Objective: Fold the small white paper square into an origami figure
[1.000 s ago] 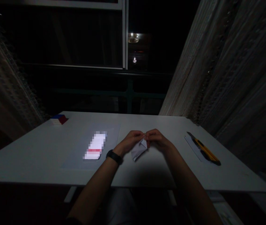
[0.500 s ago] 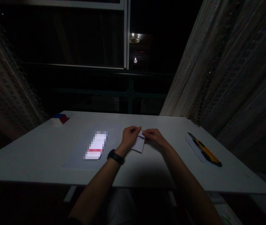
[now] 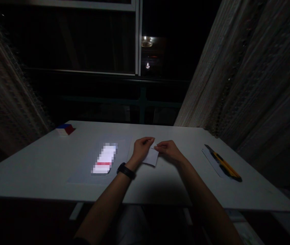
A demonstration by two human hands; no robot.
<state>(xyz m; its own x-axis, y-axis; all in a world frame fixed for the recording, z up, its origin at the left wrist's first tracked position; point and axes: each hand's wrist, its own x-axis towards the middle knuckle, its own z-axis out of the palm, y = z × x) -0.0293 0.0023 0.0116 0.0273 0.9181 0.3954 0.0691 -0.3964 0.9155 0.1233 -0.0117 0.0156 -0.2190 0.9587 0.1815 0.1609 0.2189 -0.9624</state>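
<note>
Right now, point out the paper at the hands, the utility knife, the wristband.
Paper [image 3: 151, 158], head view, uncovered white face.
Utility knife [image 3: 225, 163], head view, yellow handle.
Wristband [image 3: 128, 171], head view, dark strap.

Very dim all round, nearly black in places. Just short of 12 o'clock, a pale window frame [image 3: 138, 37], with a dark pane [image 3: 83, 41] toward 11. Just past 12, a round, lit lamp [image 3: 147, 42] above a smaller bright light [image 3: 147, 66]. Lower at 12, a greenish railing [image 3: 142, 97] against the dark. From 9 to 10, a slanting, shadowed curtain [image 3: 7, 88]; from 1 to 3, a paler, pleated drape [image 3: 237, 85]. Around 6, a broad white worktop [image 3: 58, 163], shadowed at the near edge, with a pale leg [image 3: 76, 211] between 7 and 8. Beneath, a floor too dark for detail.
</note>
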